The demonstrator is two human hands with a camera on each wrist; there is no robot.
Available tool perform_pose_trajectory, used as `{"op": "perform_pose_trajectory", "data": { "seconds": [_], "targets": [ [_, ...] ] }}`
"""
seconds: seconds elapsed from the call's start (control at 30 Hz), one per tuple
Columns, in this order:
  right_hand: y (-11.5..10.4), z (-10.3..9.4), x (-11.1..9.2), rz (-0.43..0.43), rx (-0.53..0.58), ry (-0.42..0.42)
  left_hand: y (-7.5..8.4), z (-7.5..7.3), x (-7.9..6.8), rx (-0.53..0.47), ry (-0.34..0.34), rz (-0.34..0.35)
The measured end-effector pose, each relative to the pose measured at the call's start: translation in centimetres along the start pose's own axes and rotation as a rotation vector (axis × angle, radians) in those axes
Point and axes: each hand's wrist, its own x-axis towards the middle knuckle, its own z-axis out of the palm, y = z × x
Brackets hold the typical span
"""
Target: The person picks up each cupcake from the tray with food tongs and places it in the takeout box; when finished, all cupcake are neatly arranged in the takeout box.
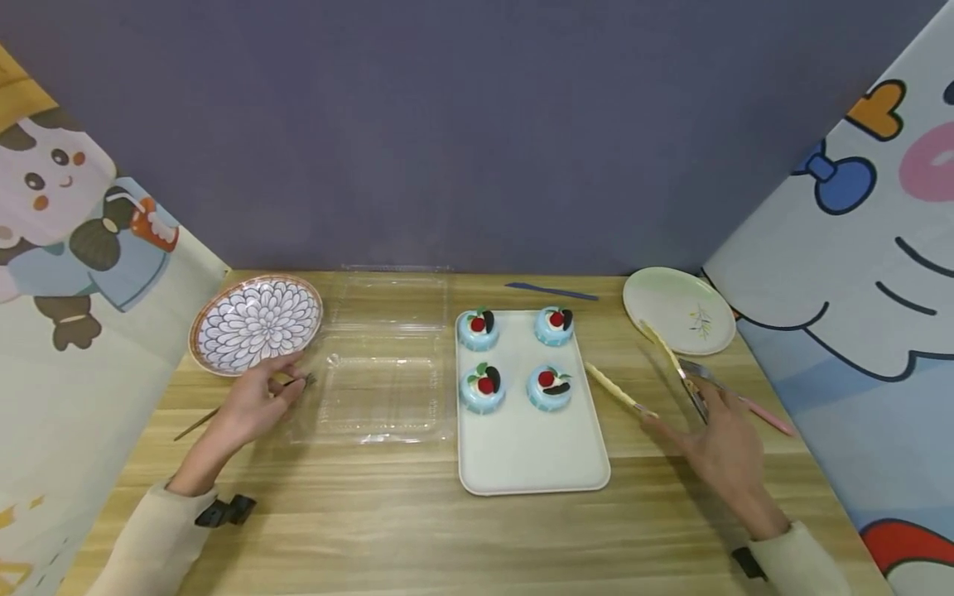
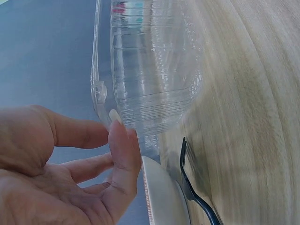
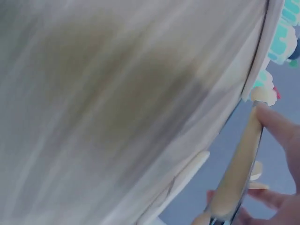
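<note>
My left hand hovers at the left edge of a clear plastic box with its lid folded back. Its bent thumb and finger are close to the rim; whether they touch it is unclear. Beneath that hand lies a dark fork on the table. My right hand holds tongs with cream-coloured tips, their two arms spread apart. To their left, a white tray bears several small blue cakes topped with a red berry, a dark cookie piece and a green leaf.
A petal-patterned plate stands at the back left. At the back right is a pale green plate, with a pink-handled fork in front of it. A blue plastic knife lies behind the tray. Panels wall in the back and sides.
</note>
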Motion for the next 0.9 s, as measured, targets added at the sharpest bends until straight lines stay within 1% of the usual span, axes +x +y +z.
{"op": "perform_pose_trajectory", "data": {
  "seconds": [0.1,0.13,0.27,0.4,0.5,0.6,0.77,0.83,0.9],
  "targets": [
    [0.2,-0.4,0.4,-0.089,0.060,0.108,-0.1,0.1,-0.1,0.000,0.008,0.009],
    [0.2,-0.6,0.6,-0.110,0.079,0.124,-0.1,0.1,-0.1,-0.002,0.011,0.012],
    [0.5,-1.8,1.5,-0.186,0.102,0.130,-0.2,0.2,-0.2,-0.001,0.015,0.010],
    [0.4,-3.6,2.3,-0.286,0.071,0.091,-0.2,0.3,-0.2,0.001,0.014,0.006],
    [0.0,-5.0,2.8,-0.360,0.046,0.034,-0.2,0.3,-0.2,0.002,0.014,0.012],
    [-0.4,-6.0,3.3,-0.436,0.022,-0.022,-0.1,0.2,-0.2,0.004,0.012,0.018],
    [-1.3,-6.3,4.2,-0.565,-0.043,-0.121,-0.2,0.1,-0.1,0.012,0.013,0.016],
    [-1.7,-6.1,4.5,-0.593,-0.051,-0.172,-0.2,0.1,-0.1,0.013,0.015,0.015],
    [-2.2,-5.7,4.8,-0.603,-0.060,-0.213,-0.2,0.1,-0.1,0.009,0.016,0.013]
  ]
}}
